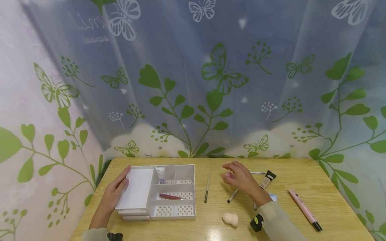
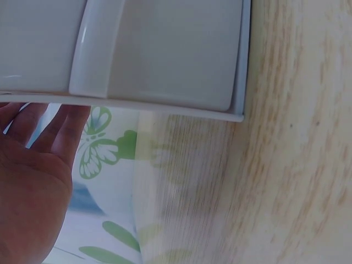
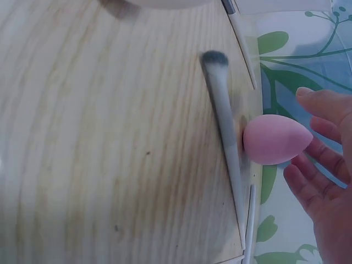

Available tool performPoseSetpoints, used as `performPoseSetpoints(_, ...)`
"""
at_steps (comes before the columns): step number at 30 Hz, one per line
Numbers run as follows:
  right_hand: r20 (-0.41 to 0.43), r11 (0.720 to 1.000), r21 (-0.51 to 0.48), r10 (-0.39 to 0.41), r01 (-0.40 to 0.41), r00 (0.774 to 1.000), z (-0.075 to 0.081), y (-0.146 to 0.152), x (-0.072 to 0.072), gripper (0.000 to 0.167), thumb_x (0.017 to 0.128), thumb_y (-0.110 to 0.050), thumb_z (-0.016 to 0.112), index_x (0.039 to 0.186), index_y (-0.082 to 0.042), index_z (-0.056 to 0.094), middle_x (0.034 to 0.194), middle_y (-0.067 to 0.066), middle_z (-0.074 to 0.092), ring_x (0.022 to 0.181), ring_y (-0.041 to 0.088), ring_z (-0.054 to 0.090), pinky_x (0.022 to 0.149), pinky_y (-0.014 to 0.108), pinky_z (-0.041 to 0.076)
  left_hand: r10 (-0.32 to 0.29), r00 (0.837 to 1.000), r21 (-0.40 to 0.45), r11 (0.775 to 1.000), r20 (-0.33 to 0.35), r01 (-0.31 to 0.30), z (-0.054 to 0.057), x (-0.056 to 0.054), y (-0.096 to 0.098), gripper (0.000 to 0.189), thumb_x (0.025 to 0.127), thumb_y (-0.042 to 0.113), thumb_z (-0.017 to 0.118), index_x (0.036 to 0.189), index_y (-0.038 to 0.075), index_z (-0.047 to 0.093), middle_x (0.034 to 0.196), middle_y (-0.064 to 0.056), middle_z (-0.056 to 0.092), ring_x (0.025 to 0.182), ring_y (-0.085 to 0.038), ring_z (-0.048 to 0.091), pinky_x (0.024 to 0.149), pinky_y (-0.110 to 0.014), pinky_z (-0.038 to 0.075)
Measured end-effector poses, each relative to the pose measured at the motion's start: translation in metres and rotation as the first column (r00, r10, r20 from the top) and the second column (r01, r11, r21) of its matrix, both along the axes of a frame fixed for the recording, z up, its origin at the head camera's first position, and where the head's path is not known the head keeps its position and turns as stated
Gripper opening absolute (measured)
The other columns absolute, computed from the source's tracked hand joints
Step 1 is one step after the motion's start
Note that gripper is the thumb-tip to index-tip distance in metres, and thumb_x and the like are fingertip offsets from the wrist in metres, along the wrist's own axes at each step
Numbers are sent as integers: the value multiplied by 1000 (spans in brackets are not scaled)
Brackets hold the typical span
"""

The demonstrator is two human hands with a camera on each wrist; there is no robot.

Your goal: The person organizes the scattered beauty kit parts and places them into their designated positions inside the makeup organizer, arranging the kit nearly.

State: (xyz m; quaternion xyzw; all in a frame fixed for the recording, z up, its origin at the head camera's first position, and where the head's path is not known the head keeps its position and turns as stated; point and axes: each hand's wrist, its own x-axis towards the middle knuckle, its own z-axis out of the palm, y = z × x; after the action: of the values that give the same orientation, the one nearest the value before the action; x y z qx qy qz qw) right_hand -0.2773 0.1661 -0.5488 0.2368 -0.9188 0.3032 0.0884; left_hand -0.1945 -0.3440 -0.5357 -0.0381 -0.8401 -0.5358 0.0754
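Note:
My left hand (image 1: pixel 113 190) rests against the left side of a white organizer box (image 1: pixel 173 217); in the left wrist view its fingers lie fairly straight along the box wall. A small white tube (image 1: pixel 161 174) stands tilted in the box's back compartment, and a dark red pen-like item (image 1: pixel 171 196) lies in the middle one. My right hand (image 1: pixel 243 180) is spread beside a pink egg-shaped makeup sponge (image 3: pixel 275 138). Its thumb and fingers reach around the sponge's pointed end without a visible pinch. A makeup brush (image 3: pixel 223 110) lies next to the sponge on the table.
A thin brush (image 1: pixel 207 187) lies right of the box. Nearer stands or lies a beige sponge (image 1: pixel 230 219). Under and past the right forearm are a black-capped tube (image 1: pixel 267 180) and a partly hidden blue-white item (image 1: pixel 273 197). A pink tube (image 1: pixel 304 208) lies at far right.

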Motion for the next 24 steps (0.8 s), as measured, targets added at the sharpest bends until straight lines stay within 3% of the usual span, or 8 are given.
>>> performPoseSetpoints(4, 40, 1000, 5, 6, -7, 999, 0, 3, 2, 43, 97, -19, 83, 135, -3, 73, 123, 12, 72, 108, 31, 70, 92, 53, 62, -1, 1000, 1, 1000, 18, 1, 1, 0, -1, 53, 118, 27, 49, 168, 10, 42, 176, -11, 34, 138, 27, 28, 110, 5, 26)
performPoseSetpoints(12, 101, 999, 42, -21, 17, 995, -4, 8, 5, 44, 98, -18, 83, 138, -4, 71, 118, 8, 70, 108, 28, 71, 89, 45, 63, -9, 1000, 4, 1000, -13, 9, 1, 0, 0, 53, 118, 25, 49, 167, 6, 43, 175, -16, 35, 137, 30, 30, 110, 5, 26)
performPoseSetpoints(24, 121, 1000, -14, -26, 28, 992, -7, 9, 7, 29, 98, -11, 82, 126, -4, 75, 120, 8, 70, 106, 28, 74, 90, 45, 65, -9, 1000, 3, 1000, -6, 10, 1, 2, 0, 53, 118, 25, 49, 167, 4, 42, 175, -16, 34, 143, 25, 30, 110, 6, 26)
